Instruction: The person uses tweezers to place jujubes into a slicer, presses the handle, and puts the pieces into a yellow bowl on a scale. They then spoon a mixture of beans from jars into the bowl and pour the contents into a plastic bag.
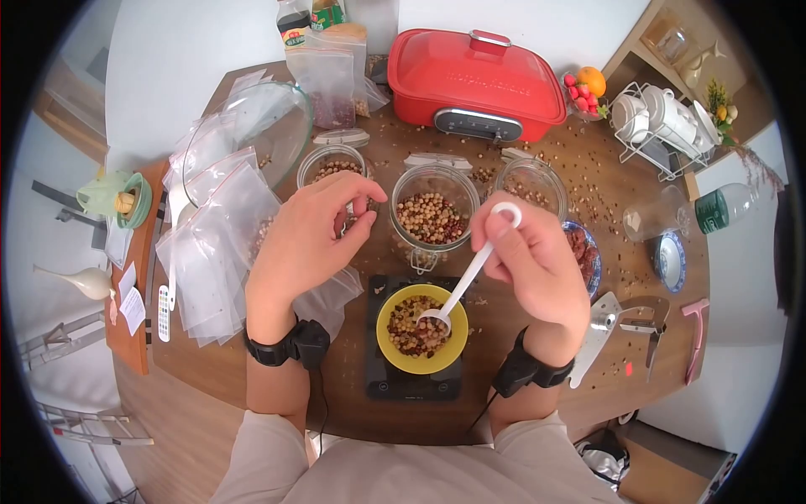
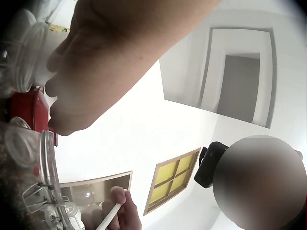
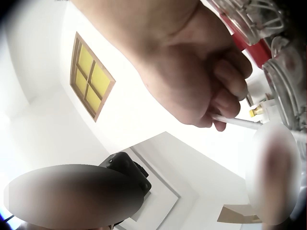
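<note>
My right hand (image 1: 537,256) pinches the handle of a white spoon (image 1: 467,281). The spoon's bowl end lies in a yellow bowl (image 1: 458,344) of mixed beans or nuts, which stands on a black kitchen scale (image 1: 403,388). Over the table to the left hovers my left hand (image 1: 311,231), fingers loosely bent with nothing between them. It is nearest the left glass jar (image 1: 309,172). Straight behind the bowl is an open glass jar (image 1: 424,172) of round, tan and dark red pieces. In the right wrist view, the white handle (image 3: 237,121) comes out from between thumb and fingers.
Zip bags (image 1: 206,260) and a glass lid (image 1: 290,105) lie left. A third jar (image 1: 546,172), a blue-rimmed bowl (image 1: 594,281) and a metal tool (image 1: 598,328) stand or lie right. Behind is a red electric cooker (image 1: 478,80). Loose bits (image 1: 588,176) dot the wood.
</note>
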`<state>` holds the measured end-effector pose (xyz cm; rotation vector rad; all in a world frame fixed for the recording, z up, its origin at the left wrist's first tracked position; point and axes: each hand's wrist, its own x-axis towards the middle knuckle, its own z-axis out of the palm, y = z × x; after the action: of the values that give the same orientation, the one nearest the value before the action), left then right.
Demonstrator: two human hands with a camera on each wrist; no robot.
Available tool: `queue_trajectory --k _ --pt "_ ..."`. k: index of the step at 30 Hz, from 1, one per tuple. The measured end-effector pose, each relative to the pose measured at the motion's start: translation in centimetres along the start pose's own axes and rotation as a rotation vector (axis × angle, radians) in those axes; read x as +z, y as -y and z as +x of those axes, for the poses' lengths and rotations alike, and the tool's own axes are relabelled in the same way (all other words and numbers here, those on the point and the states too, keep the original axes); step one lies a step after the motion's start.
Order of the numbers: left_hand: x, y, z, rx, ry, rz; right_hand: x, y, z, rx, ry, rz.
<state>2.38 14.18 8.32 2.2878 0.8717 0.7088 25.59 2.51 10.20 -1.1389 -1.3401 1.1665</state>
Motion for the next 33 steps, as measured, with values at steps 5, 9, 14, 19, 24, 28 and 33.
queue_trajectory --k 5,9,14,19,24,28,33 --pt "0.0 0.2 0.0 -0.007 -0.002 -0.005 -0.3 0.0 -0.1 -0.215 0.139 -0.1" --pt "0.0 0.1 0.0 -0.02 -0.002 0.011 -0.3 -0.3 -0.4 -0.35 0.023 -0.047" --pt "0.2 -0.2 0.0 -0.033 0.019 -0.016 -0.4 -0.8 -0.5 -0.399 -0.438 0.232" --pt "-0.3 -0.9 0.1 -0.098 0.089 0.031 -1.1 -0.6 0.6 -0.465 -0.792 0.416" --pt "-0.3 -0.9 0.2 -0.095 0.094 0.042 -0.9 -1.2 1.4 -0.408 -0.959 0.327" --pt "-0.3 -0.9 0.2 -0.093 0.097 0.058 -0.1 -1.7 1.9 -0.343 -0.908 0.057" --pt "-0.2 -1.0 0.2 -0.089 0.093 0.051 1.1 -1.9 2.4 -0.29 -0.686 -0.179"
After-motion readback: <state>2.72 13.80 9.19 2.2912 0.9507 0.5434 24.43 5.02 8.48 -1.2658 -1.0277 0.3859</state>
